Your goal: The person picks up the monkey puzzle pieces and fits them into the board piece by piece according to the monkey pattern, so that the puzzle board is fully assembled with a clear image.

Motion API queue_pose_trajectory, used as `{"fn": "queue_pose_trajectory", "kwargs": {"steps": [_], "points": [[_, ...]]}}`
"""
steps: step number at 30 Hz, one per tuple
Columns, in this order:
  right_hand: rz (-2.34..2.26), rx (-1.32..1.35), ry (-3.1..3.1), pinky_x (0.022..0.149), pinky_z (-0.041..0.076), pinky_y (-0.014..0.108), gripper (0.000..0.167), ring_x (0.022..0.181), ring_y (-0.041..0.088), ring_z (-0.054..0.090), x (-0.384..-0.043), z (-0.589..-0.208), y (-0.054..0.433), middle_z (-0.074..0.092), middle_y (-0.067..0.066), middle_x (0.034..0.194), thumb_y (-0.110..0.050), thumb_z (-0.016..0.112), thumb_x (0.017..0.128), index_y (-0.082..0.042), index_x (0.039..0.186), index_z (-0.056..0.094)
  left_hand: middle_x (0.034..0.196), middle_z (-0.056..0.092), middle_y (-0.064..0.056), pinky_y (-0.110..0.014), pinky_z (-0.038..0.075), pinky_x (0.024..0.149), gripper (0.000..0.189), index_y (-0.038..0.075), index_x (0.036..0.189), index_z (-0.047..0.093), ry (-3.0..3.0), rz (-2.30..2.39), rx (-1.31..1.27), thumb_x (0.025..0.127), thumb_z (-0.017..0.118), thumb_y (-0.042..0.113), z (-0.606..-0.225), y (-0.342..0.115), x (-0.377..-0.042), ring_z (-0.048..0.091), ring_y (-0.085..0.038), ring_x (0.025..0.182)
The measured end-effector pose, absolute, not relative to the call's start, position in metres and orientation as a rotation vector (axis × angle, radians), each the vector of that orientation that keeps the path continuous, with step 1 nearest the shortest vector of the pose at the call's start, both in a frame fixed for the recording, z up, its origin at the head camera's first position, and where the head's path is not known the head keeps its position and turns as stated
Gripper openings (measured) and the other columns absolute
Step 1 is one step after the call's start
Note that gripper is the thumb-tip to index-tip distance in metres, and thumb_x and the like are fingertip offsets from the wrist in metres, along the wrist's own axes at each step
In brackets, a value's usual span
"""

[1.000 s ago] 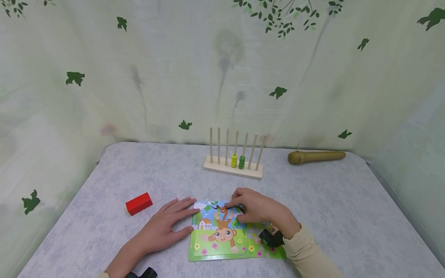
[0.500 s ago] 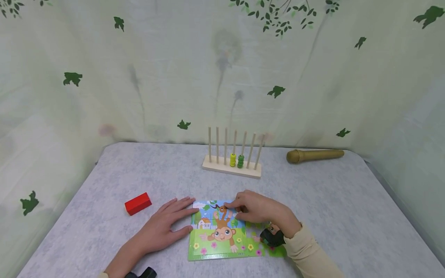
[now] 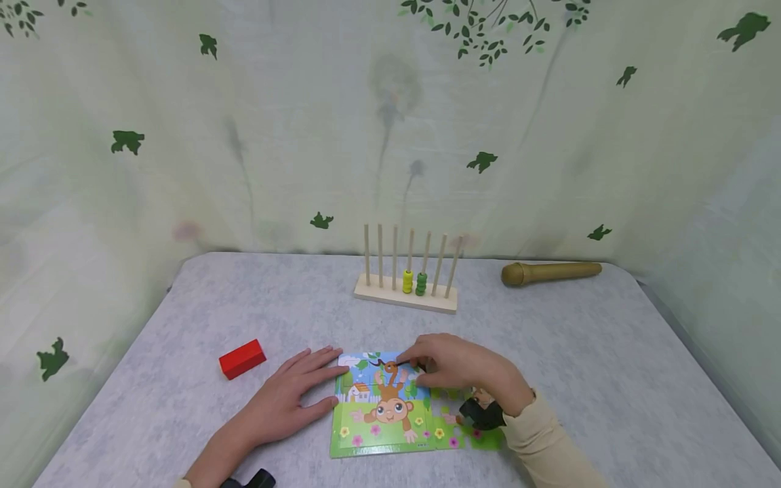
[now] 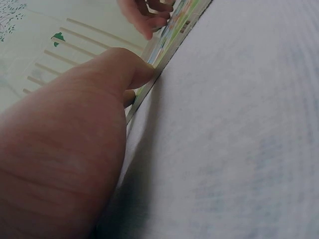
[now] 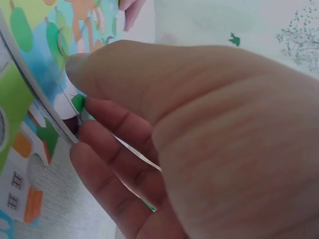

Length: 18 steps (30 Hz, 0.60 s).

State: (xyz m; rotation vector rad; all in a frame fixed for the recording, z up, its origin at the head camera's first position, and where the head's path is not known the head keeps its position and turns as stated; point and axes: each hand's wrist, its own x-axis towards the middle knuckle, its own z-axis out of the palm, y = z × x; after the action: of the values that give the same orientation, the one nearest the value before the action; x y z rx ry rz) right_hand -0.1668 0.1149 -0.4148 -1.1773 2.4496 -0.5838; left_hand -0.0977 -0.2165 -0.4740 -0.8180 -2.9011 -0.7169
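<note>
Our right hand (image 3: 454, 362) edged rightward atop the puzzle (image 3: 379, 435), grip unclear; our left hand (image 3: 305, 390), straight-fingered, likely steadies the puzzle's left edge.

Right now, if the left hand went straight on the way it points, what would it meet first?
Most likely the puzzle: the left hand seems to touch its left edge, though depth is unclear.

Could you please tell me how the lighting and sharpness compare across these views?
Head view: soft, even light, with the monkey puzzle reading clearly; left wrist view: dimmer and softer, with a dark shadow on the tablecloth beside the left hand; right wrist view: the backdrop looks pale and washed out behind the right hand.
</note>
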Motion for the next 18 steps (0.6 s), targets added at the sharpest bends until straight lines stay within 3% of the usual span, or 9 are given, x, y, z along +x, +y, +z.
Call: {"fn": "queue_pose_trajectory", "kwargs": {"steps": [10,18], "points": [[-0.738,-1.028,2.436,0.088,0.056,0.028,0.036,0.1,0.012,0.063,-0.164,-0.406,0.123,0.069,-0.004,0.115,-0.013,0.073,0.096,-0.014,0.132,0.07,0.158,0.048,0.009,-0.046,0.027,0.123,0.05,0.033,0.142,0.063,-2.894,-0.736,-0.825,0.093,0.074,0.04,-0.474,-0.218,-0.097,0.041,-0.019,0.15],[-0.752,-1.063,2.441,0.09,0.058,0.031,0.034,0.106,0.015,0.066,-0.165,-0.403,0.127,0.07,-0.001,0.122,-0.016,0.073,0.097,-0.014,0.13,0.07,0.158,0.048,0.008,-0.045,0.026,0.123,0.05,0.033,0.142,0.063,-2.889,-0.74,-0.83,0.093,0.074,0.04,-0.475,-0.218,-0.098,0.041,-0.019,0.15]]}}
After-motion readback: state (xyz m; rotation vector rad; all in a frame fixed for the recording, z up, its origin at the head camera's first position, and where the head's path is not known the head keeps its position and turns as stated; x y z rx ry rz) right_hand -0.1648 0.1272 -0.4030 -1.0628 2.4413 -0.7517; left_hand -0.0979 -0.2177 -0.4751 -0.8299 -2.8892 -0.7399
